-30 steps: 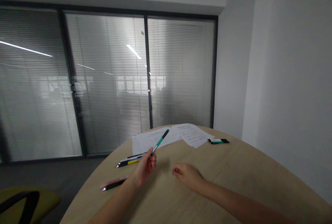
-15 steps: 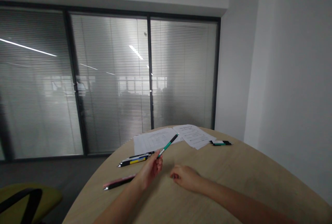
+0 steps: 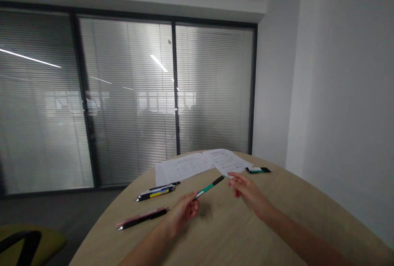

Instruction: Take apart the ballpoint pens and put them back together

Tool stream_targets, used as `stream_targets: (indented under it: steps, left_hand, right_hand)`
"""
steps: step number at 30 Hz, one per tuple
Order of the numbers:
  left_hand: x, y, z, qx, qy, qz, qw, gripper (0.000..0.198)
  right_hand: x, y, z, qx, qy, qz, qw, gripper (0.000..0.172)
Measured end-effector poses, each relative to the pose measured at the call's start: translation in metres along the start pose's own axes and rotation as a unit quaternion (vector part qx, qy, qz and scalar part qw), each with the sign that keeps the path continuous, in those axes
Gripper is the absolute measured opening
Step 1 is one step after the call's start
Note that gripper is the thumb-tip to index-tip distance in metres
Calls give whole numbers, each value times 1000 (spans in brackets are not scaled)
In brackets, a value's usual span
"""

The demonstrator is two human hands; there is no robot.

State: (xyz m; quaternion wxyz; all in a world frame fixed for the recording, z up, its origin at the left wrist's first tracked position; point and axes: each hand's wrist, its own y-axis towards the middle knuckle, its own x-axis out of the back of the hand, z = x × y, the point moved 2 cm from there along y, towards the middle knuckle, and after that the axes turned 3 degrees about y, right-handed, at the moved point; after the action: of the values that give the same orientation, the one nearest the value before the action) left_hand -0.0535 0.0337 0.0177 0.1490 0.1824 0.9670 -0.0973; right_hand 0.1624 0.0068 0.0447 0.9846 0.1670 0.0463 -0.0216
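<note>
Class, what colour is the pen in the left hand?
The pen in the left hand is teal-green with a black end, clearest in the head view.

Right hand (image 3: 247, 192) up (open), green pen (image 3: 211, 186) swung right

**A:** ok so what's actually sitting on that pale wood desk (image 3: 234, 237)? the edge looks curved from here

**B:** yep, curved for sure. Far side has two printed sheets (image 3: 181, 168) lying flat, the right one (image 3: 226, 161) overlapping the left a bit.

**A:** pens?

**B:** tons lol. A black-and-green pair (image 3: 257, 170) far right, just beside the papers. Left of middle there's a yellow-banded pen bunch (image 3: 155, 193), and nearer to you a pink-and-black pen (image 3: 142, 220) lying at a slight angle, all well apart from the black-and-green pair.
</note>
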Motion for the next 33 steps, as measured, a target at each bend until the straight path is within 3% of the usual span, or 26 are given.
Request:
stream_targets:
  steps: [8,19,33]
  left_hand:
    - [-15,-9,8,-15,65,23,998,37]
    - [-20,-11,5,-7,94,32,995,36]
    - [-19,-11,9,-18,109,26,994,35]
  right_hand:
    - [5,-4,23,25,-12,-25,999,26]
    - [5,-4,20,-13,-20,-4,1000,22]
    - [12,-2,18,20,-101,9,995,29]
